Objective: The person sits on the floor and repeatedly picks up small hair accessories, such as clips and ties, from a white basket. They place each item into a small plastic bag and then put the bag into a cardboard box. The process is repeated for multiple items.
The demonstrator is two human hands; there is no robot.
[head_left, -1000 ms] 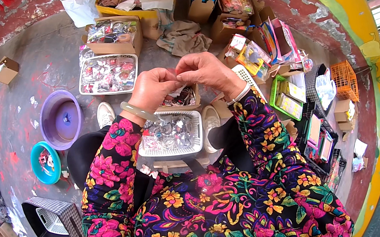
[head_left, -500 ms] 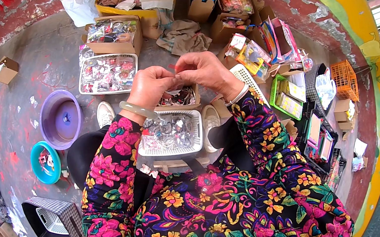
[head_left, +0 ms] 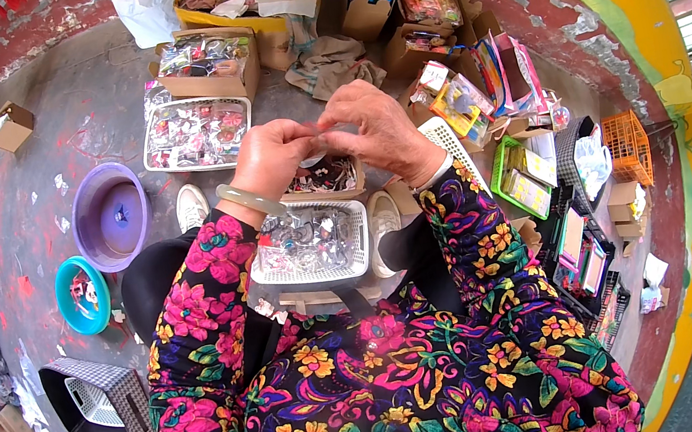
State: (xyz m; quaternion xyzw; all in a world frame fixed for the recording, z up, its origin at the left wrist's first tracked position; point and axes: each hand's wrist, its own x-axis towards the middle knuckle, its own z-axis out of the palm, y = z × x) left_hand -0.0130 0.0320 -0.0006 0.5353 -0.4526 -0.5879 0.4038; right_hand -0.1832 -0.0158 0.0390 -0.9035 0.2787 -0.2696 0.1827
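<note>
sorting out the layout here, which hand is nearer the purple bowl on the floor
Left. The left hand is raised just right of the purple bowl; the right hand is farther right, beyond the left, fingertips meeting it.

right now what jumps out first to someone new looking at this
Both hands, left hand and right hand, meet at centre, pinching a small clear packet above a white basket of packets on the lap. The bright floral sleeves fill the foreground, and a purple bowl sits on the floor to the left.
</note>
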